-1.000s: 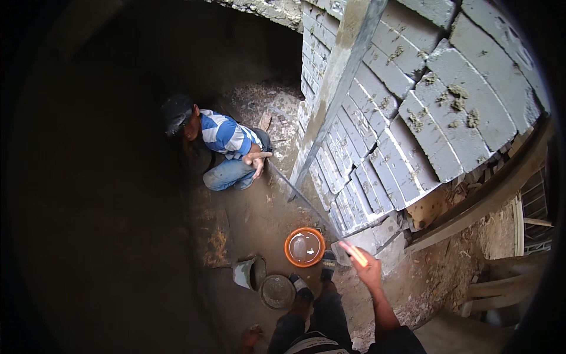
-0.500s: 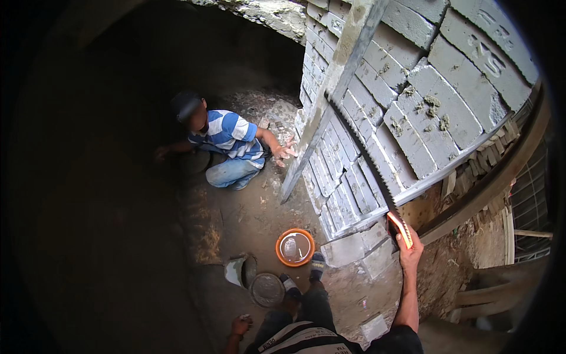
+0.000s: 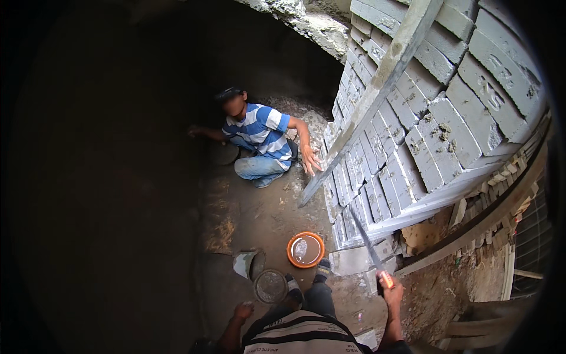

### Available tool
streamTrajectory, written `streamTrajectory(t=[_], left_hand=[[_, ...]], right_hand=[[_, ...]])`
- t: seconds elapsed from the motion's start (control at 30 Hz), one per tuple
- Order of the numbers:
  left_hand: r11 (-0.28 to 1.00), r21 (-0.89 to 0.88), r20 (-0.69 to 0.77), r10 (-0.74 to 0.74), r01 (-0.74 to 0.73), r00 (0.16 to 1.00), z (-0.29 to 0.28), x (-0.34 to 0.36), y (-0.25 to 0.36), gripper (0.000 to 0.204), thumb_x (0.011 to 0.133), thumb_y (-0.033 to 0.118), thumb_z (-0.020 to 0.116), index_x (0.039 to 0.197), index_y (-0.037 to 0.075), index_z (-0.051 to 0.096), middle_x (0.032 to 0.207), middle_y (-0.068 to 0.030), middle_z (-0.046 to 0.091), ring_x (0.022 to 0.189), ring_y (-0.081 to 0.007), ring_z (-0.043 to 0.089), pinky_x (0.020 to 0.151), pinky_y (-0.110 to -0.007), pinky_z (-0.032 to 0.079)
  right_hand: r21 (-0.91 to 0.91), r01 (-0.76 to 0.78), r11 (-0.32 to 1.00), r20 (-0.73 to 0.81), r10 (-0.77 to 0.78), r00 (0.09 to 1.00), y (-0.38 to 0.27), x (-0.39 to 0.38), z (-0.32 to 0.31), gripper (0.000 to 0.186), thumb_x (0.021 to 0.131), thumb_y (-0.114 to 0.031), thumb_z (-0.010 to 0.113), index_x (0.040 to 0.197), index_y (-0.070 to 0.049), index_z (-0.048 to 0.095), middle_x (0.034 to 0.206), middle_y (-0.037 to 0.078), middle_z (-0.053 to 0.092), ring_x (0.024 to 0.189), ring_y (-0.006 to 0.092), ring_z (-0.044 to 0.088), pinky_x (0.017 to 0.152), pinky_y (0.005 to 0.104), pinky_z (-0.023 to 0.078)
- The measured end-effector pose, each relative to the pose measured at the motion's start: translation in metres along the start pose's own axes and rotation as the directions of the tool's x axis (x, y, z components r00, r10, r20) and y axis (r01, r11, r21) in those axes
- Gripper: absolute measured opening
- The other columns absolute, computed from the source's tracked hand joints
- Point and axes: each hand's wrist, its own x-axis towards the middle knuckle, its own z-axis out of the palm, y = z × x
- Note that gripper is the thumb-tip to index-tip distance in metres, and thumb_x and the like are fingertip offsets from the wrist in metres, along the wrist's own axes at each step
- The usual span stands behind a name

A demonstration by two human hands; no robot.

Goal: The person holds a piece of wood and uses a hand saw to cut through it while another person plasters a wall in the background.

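My right hand (image 3: 393, 295) is closed round the orange handle of a handsaw (image 3: 367, 238). Its long thin blade points up and away, in front of the lower part of a wall of grey-white blocks (image 3: 436, 135). Whether the blade touches the wall I cannot tell. My left hand (image 3: 243, 311) hangs low beside my left leg, close to a round mortar-stained container (image 3: 270, 287). Its back shows, but its fingers are too small and dim to read.
A person (image 3: 259, 135) in a striped shirt squats ahead, one hand by the foot of a slanting wooden plank (image 3: 377, 94). An orange basin (image 3: 305, 249) of cloudy water stands before my feet. Beside it lies a tipped bucket (image 3: 247, 264). A curved beam (image 3: 489, 221) crosses at right.
My right hand has lowered the saw toward me, bringing its tip down from the plank to the wall's lower part. My view has shifted left; the other person stays squatting.
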Motion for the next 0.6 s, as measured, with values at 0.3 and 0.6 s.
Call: streamTrajectory(t=[0.3, 0.6], left_hand=[[0.940, 0.236, -0.115, 0.280, -0.248, 0.953, 0.020, 0.046, -0.012, 0.026, 0.085, 0.028, 0.058, 0.088, 0.004, 0.066, 0.075, -0.0105, 0.064, 0.061, -0.0203, 0.059, 0.057, -0.036, 0.047], [0.971, 0.179, -0.015, 0.163, -0.158, 0.987, 0.020, 0.042, -0.010, 0.024, 0.082, 0.025, 0.059, 0.083, 0.002, 0.067, 0.077, -0.0116, 0.066, 0.066, -0.0231, 0.063, 0.060, -0.038, 0.049]], right_hand=[[-0.455, -0.359, 0.815, 0.061, 0.431, 0.900, 0.090, -0.077, 0.074, 0.043, 0.076, -0.045, 0.070, 0.094, -0.006, 0.071, 0.092, 0.022, 0.068, 0.089, 0.0375, 0.067, 0.077, 0.0454, 0.052], [-0.514, -0.351, 0.783, 0.135, 0.477, 0.868, 0.092, -0.119, 0.092, 0.045, 0.073, -0.042, 0.066, 0.092, -0.002, 0.071, 0.094, 0.024, 0.068, 0.094, 0.0394, 0.066, 0.085, 0.0446, 0.051]])
